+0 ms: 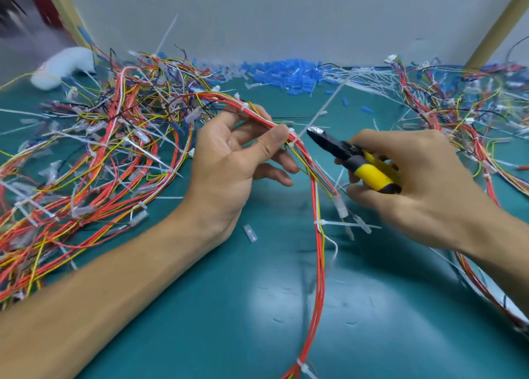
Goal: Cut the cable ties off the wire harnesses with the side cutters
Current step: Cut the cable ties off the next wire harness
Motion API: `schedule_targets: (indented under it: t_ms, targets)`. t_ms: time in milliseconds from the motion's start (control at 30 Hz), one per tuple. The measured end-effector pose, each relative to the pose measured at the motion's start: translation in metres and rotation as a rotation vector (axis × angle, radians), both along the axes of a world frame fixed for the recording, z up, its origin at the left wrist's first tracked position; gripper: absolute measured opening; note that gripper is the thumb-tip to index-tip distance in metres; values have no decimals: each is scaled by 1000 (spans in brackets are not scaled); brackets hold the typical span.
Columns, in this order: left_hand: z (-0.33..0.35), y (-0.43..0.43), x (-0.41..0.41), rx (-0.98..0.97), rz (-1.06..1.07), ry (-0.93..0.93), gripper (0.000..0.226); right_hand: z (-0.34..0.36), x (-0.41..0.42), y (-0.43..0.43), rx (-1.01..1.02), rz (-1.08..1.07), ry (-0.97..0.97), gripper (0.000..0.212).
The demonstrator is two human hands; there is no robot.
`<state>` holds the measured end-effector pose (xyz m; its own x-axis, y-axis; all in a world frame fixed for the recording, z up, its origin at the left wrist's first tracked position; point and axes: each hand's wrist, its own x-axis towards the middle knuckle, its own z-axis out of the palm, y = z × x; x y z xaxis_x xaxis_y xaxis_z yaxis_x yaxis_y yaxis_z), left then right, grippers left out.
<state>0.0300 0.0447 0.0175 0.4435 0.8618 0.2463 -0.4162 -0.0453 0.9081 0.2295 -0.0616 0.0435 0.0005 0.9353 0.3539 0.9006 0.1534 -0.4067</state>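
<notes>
My left hand (pixel 229 161) pinches a red, yellow and white wire harness (pixel 317 235) between thumb and fingers, just left of a white cable tie (pixel 292 136) wrapped round it. That tie's long tail sticks up to the right. My right hand (pixel 415 184) grips the yellow-handled side cutters (pixel 352 156). Their dark jaws point left, tips a short way right of the tie, apart from it. The harness hangs down toward me with two further ties, one (pixel 320 223) mid-way and one (pixel 302 367) near the bottom edge.
A big tangle of harnesses (pixel 100 149) covers the left of the teal mat (pixel 257 307); another pile (pixel 472 115) lies at the right. Blue connector pieces (pixel 280 73) and cut white ties (pixel 357 78) heap along the back wall. A loose clear connector (pixel 250 233) lies near my left wrist.
</notes>
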Motion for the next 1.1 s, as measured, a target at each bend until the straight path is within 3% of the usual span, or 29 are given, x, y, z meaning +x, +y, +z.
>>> schedule_targets:
  t_ms: [267,400,500,633,767,900,967,1100]
  targets:
    - [0,-1,2,21,40,64,22,3,-3,-3,-34,3,-21,13]
    - [1,3,-3,-15,-92,74,25,5,-9,-5,-223,69,329,9]
    - [1,2,-3,-50,-165,57,13,5,-12,-5,-373,149,566,6]
    - [1,0,-1,-87,-154,6,7,4,-14,-3,-436,226,723,10]
    - [3,1,-1,-46,-135,-3,7,-1,-17,-2,-293,158,685,8]
    - [1,-1,1,-23,-127,10,10,-4,-16,-2,-2,22,384,13]
    - [0,-2,2,-35,-133,11,12,-3,-14,-2,21,4,322,22]
    - [0,-2,1,-35,-114,27,14,-4,-9,-1,-27,38,211,21]
